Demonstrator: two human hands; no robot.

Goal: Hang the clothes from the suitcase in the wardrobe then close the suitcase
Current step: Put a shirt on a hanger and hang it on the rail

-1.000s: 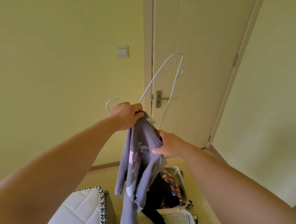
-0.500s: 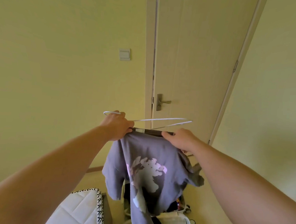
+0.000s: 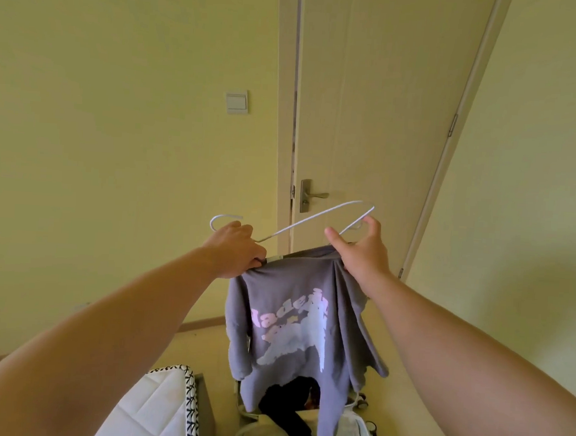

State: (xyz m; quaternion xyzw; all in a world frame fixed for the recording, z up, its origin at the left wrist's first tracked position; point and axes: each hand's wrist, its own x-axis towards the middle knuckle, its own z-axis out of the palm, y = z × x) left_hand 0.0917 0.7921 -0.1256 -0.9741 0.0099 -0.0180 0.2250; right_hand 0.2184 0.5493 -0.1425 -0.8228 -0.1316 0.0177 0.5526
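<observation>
Grey sweatshirt (image 3: 300, 319) with a pale pink and white print hangs in mid-air in front of a closed door (image 3: 371, 105), above the open suitcase (image 3: 363, 431) on the floor, apparently held up so a white wire hanger (image 3: 313, 219) can be worked into its neck. The left hand (image 3: 235, 250) is closed around the hanger just below its hook, pinching the collar with it. The right hand (image 3: 362, 252) grips the fabric's far shoulder, thumb raised, one finger curled over the hanger's tilted outer bend.

matt cloth sweatshirt (image 3: 300, 323), smooth white hanger (image 3: 317, 219)
</observation>
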